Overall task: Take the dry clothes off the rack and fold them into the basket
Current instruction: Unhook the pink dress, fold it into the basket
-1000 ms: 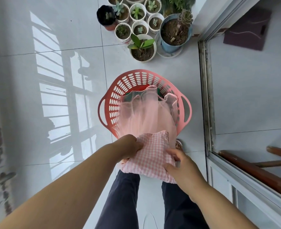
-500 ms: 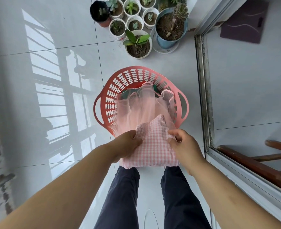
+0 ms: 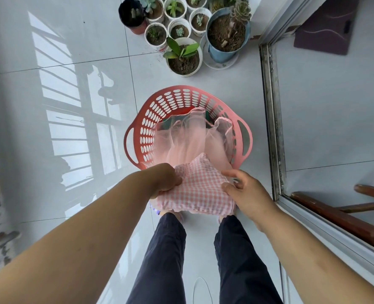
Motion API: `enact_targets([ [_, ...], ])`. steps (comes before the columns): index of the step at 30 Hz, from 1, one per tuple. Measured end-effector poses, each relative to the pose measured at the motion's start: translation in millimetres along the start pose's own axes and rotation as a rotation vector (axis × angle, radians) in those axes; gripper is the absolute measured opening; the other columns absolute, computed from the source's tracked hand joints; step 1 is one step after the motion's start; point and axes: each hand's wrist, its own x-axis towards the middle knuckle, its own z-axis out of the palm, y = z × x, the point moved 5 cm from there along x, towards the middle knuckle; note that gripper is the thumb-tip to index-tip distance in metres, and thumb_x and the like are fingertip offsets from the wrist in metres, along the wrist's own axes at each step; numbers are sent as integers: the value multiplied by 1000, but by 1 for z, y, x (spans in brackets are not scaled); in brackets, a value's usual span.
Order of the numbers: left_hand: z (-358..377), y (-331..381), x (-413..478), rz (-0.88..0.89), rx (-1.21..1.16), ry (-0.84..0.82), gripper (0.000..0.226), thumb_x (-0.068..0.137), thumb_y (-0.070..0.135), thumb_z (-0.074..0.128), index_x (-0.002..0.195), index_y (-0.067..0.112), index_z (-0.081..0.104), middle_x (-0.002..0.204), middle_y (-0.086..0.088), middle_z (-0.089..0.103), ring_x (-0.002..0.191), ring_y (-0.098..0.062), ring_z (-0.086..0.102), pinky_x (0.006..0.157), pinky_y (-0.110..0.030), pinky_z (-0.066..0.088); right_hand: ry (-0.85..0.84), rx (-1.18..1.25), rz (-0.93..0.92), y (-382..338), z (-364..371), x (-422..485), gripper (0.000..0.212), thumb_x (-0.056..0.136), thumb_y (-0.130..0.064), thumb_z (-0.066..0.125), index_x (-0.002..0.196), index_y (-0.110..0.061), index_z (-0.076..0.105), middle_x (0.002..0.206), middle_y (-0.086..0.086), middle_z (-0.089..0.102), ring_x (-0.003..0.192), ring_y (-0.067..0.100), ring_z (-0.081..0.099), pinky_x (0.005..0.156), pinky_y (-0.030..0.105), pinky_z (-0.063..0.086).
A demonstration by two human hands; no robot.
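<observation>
A pink dress [image 3: 200, 185] with a gingham top and a sheer tulle skirt hangs in front of me, over the near rim of a red perforated laundry basket [image 3: 173, 102] on the tiled floor. My left hand [image 3: 163, 179] grips the left edge of the gingham part. My right hand [image 3: 244, 190] pinches the right edge between thumb and fingers. The tulle skirt drapes down into the basket, where a dark green cloth shows behind it. No drying rack is in view.
Several potted plants [image 3: 182, 55] stand on the floor beyond the basket. A sliding door track [image 3: 271, 119] runs along the right, with a dark wooden chair [image 3: 344, 213] behind it. My legs [image 3: 166, 255] stand just short of the basket.
The gingham part was folded narrower and carried forward toward the basket. My right hand shifted from lying on the cloth to pinching its right edge. The view tilted slightly down.
</observation>
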Motion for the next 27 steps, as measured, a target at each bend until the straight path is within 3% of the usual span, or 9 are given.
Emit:
enact_targets([
  [5, 4, -5, 1, -83, -6, -49, 52, 97, 23, 58, 143, 4, 42, 140, -10, 51, 120, -25, 51, 105, -33, 40, 91, -106, -5, 7, 7, -2, 17, 95, -23, 58, 101, -27, 73, 104, -7, 69, 97, 11, 64, 77, 23, 51],
  [9, 7, -8, 9, -78, 6, -45, 52, 97, 24, 58, 143, 5, 44, 138, -10, 52, 122, -26, 51, 106, -35, 40, 143, -270, -39, 2, 6, -6, 20, 96, -29, 57, 108, -22, 72, 104, -3, 69, 93, 13, 64, 70, 18, 47],
  [11, 9, -10, 12, -78, 13, -49, 51, 97, 24, 59, 142, 4, 45, 137, -10, 53, 122, -27, 51, 107, -36, 42, 116, -356, -101, -4, 7, -12, 26, 93, -38, 61, 113, -24, 68, 110, -6, 63, 101, 12, 61, 77, 20, 45],
  [14, 11, -14, 13, -105, -25, -64, 52, 95, 21, 61, 141, 3, 44, 138, -11, 52, 124, -27, 51, 106, -37, 41, -44, -517, -169, -10, 15, -26, 67, 76, -61, 70, 135, -34, 51, 139, -12, 36, 128, 9, 39, 104, 29, 38],
  [18, 13, -19, 16, -109, -50, -104, 52, 93, 19, 65, 139, 2, 48, 136, -11, 55, 118, -26, 54, 103, -36, 45, -64, -956, -443, -9, 33, -32, 103, 69, -68, 69, 153, -37, 17, 163, -14, -2, 150, 15, -9, 120, 36, 4],
  [20, 12, -20, 17, -98, -57, -112, 51, 92, 18, 66, 138, 1, 49, 134, -11, 56, 114, -24, 54, 98, -33, 46, -49, -1110, -533, -3, 43, -28, 105, 63, -59, 79, 150, -31, 29, 161, -6, 26, 151, 22, 9, 119, 39, 7],
  [22, 10, -21, 17, -84, -37, -109, 49, 92, 18, 66, 135, 1, 50, 131, -10, 57, 108, -23, 54, 95, -31, 46, -15, -1176, -604, 5, 52, -22, 89, 54, -36, 91, 134, -26, 54, 130, -7, 64, 136, 23, 48, 111, 42, 20],
  [24, 8, -23, 16, -65, 17, -102, 49, 91, 20, 67, 133, 1, 52, 128, -9, 58, 106, -22, 56, 97, -32, 47, 26, -1182, -687, 8, 57, -21, 66, 52, -20, 91, 114, -27, 68, 101, -12, 74, 112, 18, 67, 105, 41, 25],
  [27, 4, -17, 11, 20, 205, -64, 54, 88, 25, 70, 134, 5, 50, 118, -5, 60, 98, -21, 62, 84, -29, 54, 41, -1129, -785, 8, 59, -23, 56, 48, -14, 91, 97, -29, 71, 83, -16, 72, 93, 14, 72, 98, 40, 29],
])
